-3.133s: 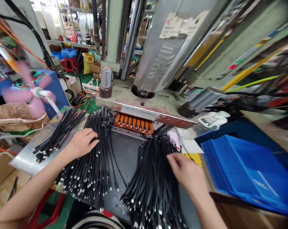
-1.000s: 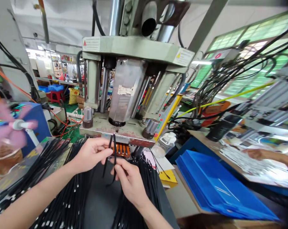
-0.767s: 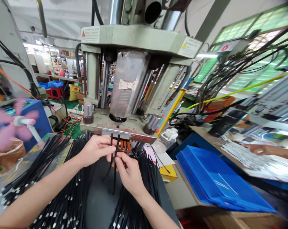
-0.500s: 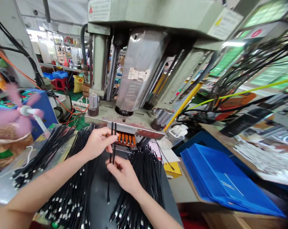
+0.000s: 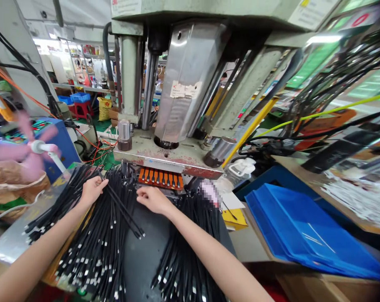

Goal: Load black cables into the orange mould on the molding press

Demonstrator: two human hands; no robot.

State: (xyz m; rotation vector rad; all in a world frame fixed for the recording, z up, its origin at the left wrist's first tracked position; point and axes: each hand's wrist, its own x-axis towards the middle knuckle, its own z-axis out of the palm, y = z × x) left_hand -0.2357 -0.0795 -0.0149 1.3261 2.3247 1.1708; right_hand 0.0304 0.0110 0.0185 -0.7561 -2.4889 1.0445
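My left hand point(image 5: 94, 191) pinches the upper ends of two black cables point(image 5: 123, 207). They slant down to the right from it, over the left pile of black cables point(image 5: 95, 247) with silvery plug ends. In front of the press, my right hand point(image 5: 152, 199) is closed with its fingers curled, and no cable shows in it. Just beyond its fingers is the orange mould point(image 5: 161, 178), where several black cable ends sit side by side in a row. A second pile of black cables point(image 5: 180, 251) lies under and beside my right forearm.
The press's metal plate point(image 5: 174, 153) overhangs the mould, with a steel cylinder above. A pink fan point(image 5: 29, 144) stands at the left. Blue plastic sheets point(image 5: 303, 226), a clear jug point(image 5: 236, 174) and a yellow box point(image 5: 235, 219) are at the right.
My left hand has carried the two cables left, from in front of the mould to over the left pile. My right hand has let go of them and moved up nearer the mould.
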